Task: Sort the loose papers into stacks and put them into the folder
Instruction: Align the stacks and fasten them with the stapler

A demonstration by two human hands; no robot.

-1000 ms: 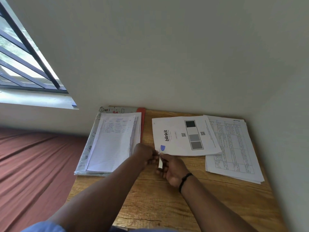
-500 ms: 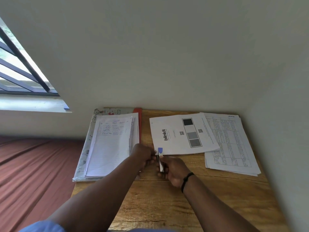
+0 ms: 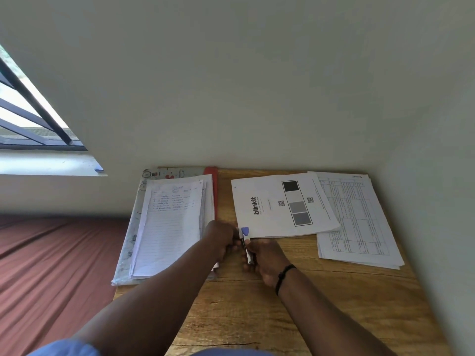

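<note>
An open patterned folder (image 3: 133,227) with a red spine lies at the table's left, with a stack of lined handwritten sheets (image 3: 172,227) on it. A white "blinkit" printed stack (image 3: 280,204) lies in the middle, overlapping a stack of printed table sheets (image 3: 357,219) on the right. My right hand (image 3: 267,255) grips a small silver stapler with a blue tip (image 3: 246,238) at the near left corner of the blinkit stack. My left hand (image 3: 222,238) curls its fingers against the stapler's left side.
The wooden table (image 3: 308,312) stands in a corner, with walls at the back and right. A reddish-brown bedsheet (image 3: 51,265) spreads to the left of the table. A barred window (image 3: 25,116) with a sill is at the upper left.
The hands and the stapler stay at the corner of the blinkit stack. The stapler's body has tilted lower toward the table. The camera has shifted slightly.
</note>
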